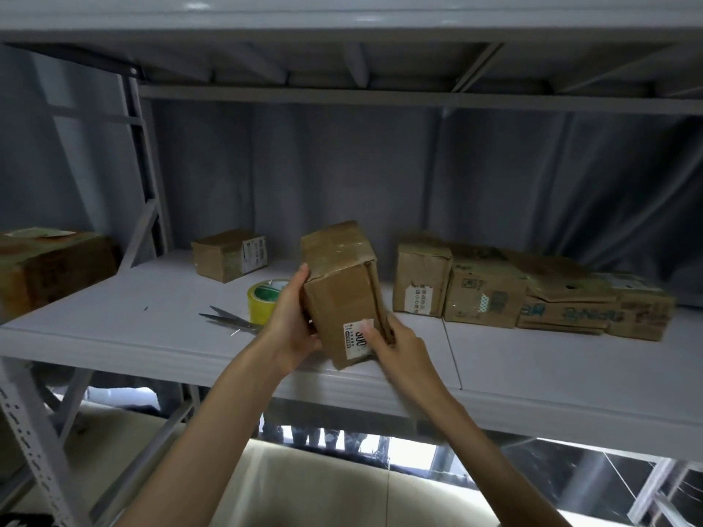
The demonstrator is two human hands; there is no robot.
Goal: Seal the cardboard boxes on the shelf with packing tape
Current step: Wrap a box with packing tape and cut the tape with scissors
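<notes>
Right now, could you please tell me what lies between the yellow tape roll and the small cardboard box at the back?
In the head view, only bare grey shelf separates the yellow tape roll from the small cardboard box.

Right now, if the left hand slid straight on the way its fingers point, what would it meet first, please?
Apart from the box the left hand grips, probably nothing nearby: its fingers point up and back over the shelf, toward the grey sheet behind. Depth is unclear.

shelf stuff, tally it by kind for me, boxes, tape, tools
cardboard boxes: 6, one held up by the left hand and right hand, five resting on the shelf
yellow tape roll: 1
scissors: 1
total: 8
</notes>
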